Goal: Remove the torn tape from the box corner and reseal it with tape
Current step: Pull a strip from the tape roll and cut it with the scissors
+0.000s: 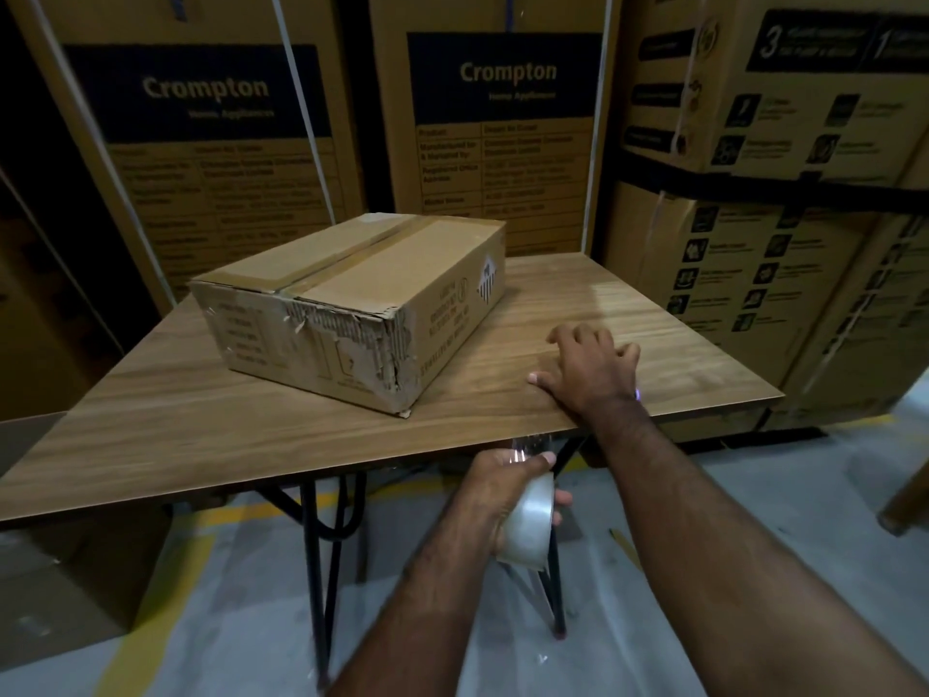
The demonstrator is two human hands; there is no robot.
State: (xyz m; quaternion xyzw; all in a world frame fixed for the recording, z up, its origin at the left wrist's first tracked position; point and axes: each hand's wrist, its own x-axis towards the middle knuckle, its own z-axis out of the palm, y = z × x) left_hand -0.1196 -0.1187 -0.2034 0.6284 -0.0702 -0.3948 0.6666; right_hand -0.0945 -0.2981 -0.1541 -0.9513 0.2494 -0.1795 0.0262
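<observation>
Cardboard box [352, 304] set on wooden folding table [201, 445], nearest corner ragged and torn with shreds of torn tape [301, 321] along the front face. Left hand [502, 487] below the table's near edge, fingers curled around a roll of clear tape [528, 520]; right hand [588, 367] flat on the tabletop just right of the box, fingers spread, grasping nothing. Behind the table, stacked Crompton cartons [502, 118].

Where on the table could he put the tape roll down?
The wooden table is bare left of and in front of the cardboard box, along the near edge. It is also bare behind the right hand, toward the stacked cartons. The box fills the middle.
</observation>
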